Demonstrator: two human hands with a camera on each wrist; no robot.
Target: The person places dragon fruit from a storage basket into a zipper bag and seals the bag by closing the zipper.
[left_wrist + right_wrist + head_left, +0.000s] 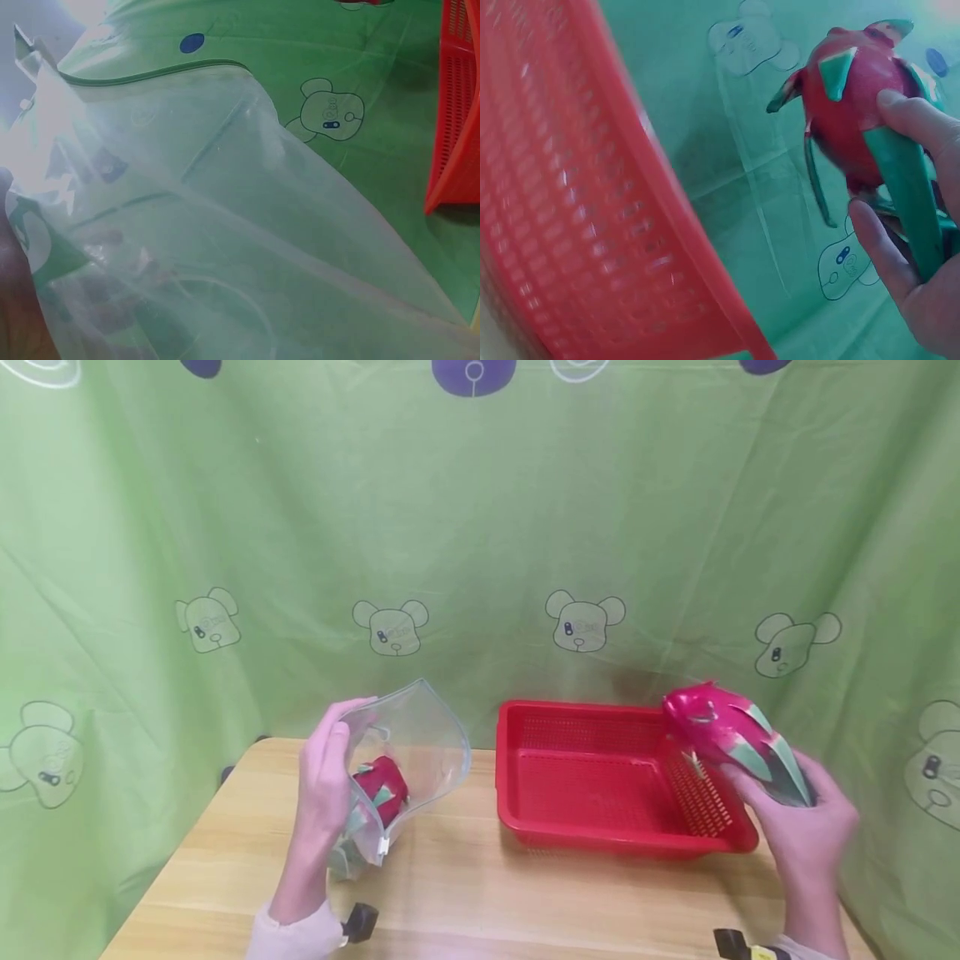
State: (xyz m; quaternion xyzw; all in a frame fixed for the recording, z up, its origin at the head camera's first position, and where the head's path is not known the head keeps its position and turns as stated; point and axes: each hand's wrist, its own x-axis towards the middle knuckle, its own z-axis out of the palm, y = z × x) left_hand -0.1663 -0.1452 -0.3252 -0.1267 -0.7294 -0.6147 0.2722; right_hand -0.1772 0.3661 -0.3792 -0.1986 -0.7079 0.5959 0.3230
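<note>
1. On the left, I see a person's left hand [324, 781] gripping a clear plastic bag [438, 743] by the left side of its mouth. The thumb and fingers are bent about the plastic; the left wrist view shows the fingers only dimly, through the film.
2. The bag's mouth gapes wide, and a white slider [383, 845] sits at its near corner. Inside I make out a red dragon fruit [386, 789] with green scales.
3. On the right, the right hand [813, 814] holds a second dragon fruit [723, 727], pink-red with long green scales. Its thumb and fingers are spread about as wide as the fruit and curve against it.
4. This second fruit is raised at the right end of a red plastic basket [622, 842]; from the right wrist I see a gap between them.
5. The basket, its walls pierced with small holes, stands on the far right part of a pale wooden table [480, 910], right of the bag.
6. Behind everything, I see a green curtain [480, 518] printed with bear heads.
</note>
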